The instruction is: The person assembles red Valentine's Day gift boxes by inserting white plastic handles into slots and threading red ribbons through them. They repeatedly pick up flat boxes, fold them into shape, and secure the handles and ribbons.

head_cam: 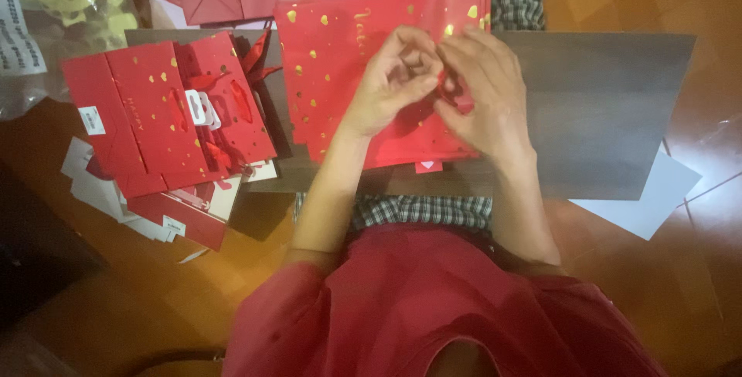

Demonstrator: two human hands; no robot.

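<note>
Both hands pinch red ribbon | left hand | right hand | ribbon (atop flat red bag)

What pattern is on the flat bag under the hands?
Red bag with scattered gold hearts, clearest in the head view.

to the left, passage is blocked by a heap of folded red bags just beside the grey board. the board's right half is left bare, with open wooden floor and a white sheet beyond.
</note>
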